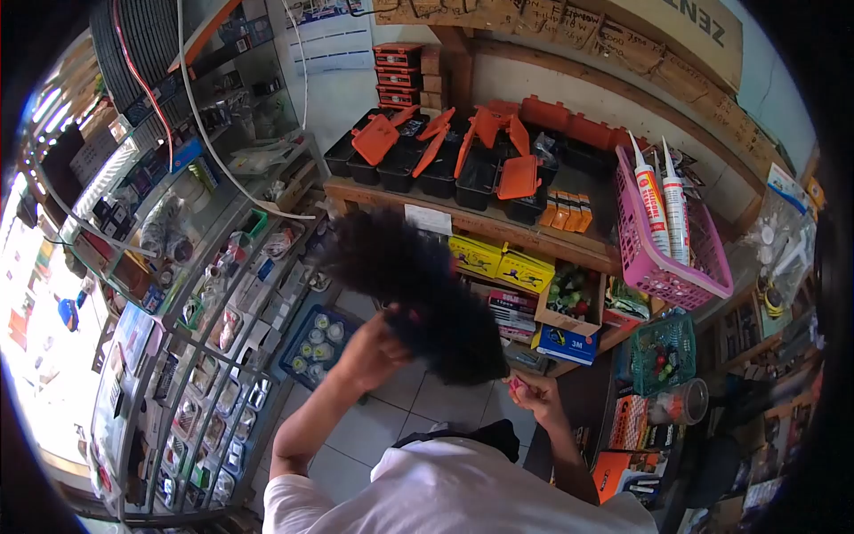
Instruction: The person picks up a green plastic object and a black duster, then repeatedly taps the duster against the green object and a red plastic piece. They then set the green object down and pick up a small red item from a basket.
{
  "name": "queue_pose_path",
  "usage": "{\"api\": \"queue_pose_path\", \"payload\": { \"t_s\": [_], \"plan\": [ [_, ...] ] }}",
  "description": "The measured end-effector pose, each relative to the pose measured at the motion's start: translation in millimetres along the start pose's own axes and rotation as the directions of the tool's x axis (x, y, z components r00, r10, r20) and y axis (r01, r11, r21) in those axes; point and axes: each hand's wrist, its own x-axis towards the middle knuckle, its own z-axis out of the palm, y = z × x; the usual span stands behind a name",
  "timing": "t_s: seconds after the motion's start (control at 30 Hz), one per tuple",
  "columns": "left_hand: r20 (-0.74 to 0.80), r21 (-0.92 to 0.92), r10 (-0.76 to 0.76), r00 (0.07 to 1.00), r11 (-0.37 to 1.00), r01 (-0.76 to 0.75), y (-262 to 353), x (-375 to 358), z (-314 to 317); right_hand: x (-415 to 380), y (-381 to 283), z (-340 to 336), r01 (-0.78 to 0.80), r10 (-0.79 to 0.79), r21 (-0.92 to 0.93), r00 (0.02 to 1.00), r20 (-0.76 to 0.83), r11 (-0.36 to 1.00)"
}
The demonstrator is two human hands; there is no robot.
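Observation:
A fluffy black feather duster (454,325) hangs across the middle of the view, its feathers slanting from upper left to lower right. My right hand (535,398) is closed around a small pink part at the duster's lower right end, which looks like its handle. On the other side, my left hand (378,354) presses against the feathers with its fingers curled into them. Some of those fingertips are hidden by the plumes. Behind the duster, part of the wooden shelf (569,254) and the floor are covered from sight.
Black bins with orange lids (480,169) line the shelf. A pink basket (663,280) with silicone tubes stands at right, above a green basket (663,356). Metal-framed display racks (209,392) run along the left. A blue tray (307,356) of round items sits low behind my left hand.

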Motion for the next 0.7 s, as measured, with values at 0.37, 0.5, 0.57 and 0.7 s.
{"api": "queue_pose_path", "payload": {
  "t_s": [0.37,0.5,0.57,0.7],
  "plan": [
    [-0.091,-0.158,0.199,0.976,0.964,-0.212,40.0,-3.8,1.7,5.8,41.1,5.2,-0.099,0.09,0.074,0.99,0.111,0.992],
    [-0.085,-0.158,0.425,0.901,0.887,-0.434,65.0,-9.5,-20.1,-4.1,42.6,-20.1,-0.112,0.109,0.086,0.993,0.039,0.99],
    [-0.184,-0.039,0.403,0.896,0.908,-0.417,56.1,-8.3,-27.1,-6.1,30.7,-18.6,-0.154,0.155,0.151,0.988,0.002,0.977],
    [-0.105,0.021,0.024,0.994,1.0,-0.022,-18.6,6.4,-18.8,16.4,-4.9,6.8,-0.034,0.06,0.281,0.995,-0.085,0.959]
  ]
}}
